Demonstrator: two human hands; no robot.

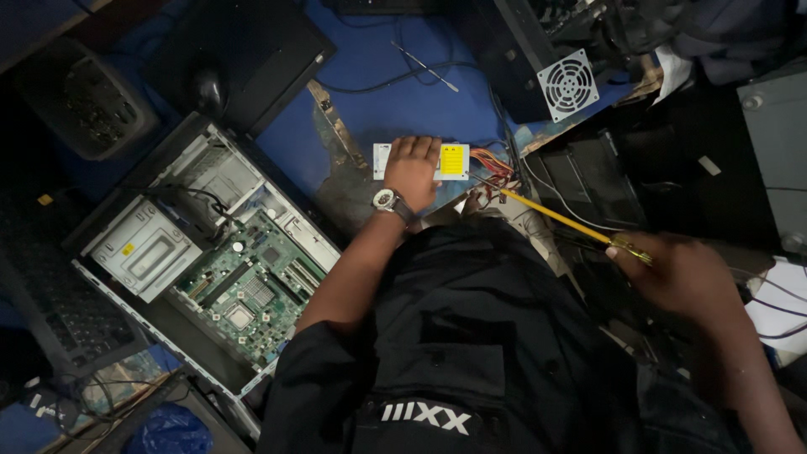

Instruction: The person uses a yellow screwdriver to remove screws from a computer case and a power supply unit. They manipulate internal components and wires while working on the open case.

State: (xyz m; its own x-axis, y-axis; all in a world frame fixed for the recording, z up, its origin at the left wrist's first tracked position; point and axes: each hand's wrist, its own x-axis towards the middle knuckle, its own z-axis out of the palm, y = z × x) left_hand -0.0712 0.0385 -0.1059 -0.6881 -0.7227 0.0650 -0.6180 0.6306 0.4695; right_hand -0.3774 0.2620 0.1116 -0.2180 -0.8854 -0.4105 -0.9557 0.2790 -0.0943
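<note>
Covering the power supply [445, 160], flat open left hand [412, 168]; right hand [681, 269] gripping a yellow screwdriver [555, 216], tip indistinct.

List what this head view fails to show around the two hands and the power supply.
- Power supply: its middle is covered by the left hand.
- Screwdriver: handle buried in the right hand; tip lost among the coloured wires.
- Right side of the bench: too dark to make out.
- Open computer case: small board parts too small to tell.
</note>
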